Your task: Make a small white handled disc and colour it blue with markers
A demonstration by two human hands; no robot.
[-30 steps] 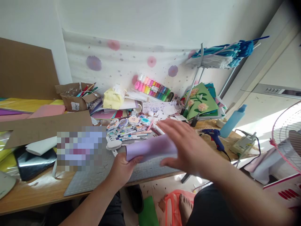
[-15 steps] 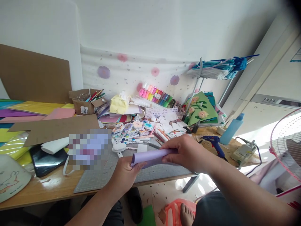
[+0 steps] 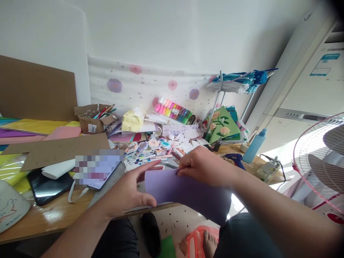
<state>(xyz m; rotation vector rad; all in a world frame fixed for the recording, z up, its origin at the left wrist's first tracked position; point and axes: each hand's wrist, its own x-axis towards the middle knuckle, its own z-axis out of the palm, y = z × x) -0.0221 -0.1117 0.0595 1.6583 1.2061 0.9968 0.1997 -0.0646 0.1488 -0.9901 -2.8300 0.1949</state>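
Observation:
A sheet of purple paper (image 3: 185, 191) hangs in front of the table edge, gently curved and unrolled toward the lower right. My right hand (image 3: 200, 165) pinches its upper edge between thumb and fingers. At the sheet's left end, my left hand (image 3: 133, 190) is spread, thumb and fingers apart around that end without gripping it. Behind the paper lies a grey cutting mat (image 3: 103, 193), mostly covered by my arms. A phone (image 3: 107, 172) with a blurred screen and a white cable rests left of my left hand.
Markers (image 3: 150, 157) and paper scraps (image 3: 185, 147) crowd the table behind my hands. A blue glue gun (image 3: 235, 159), a blue bottle (image 3: 254, 146) and a pink-rimmed fan (image 3: 322, 154) stand to the right. A cardboard box (image 3: 94, 120) and brown cardboard (image 3: 64, 148) are on the left.
The purple paper was curled into a roll held by both hands; now it is opened out and hangs down. My left hand has let go and moved left. The view has shifted slightly right.

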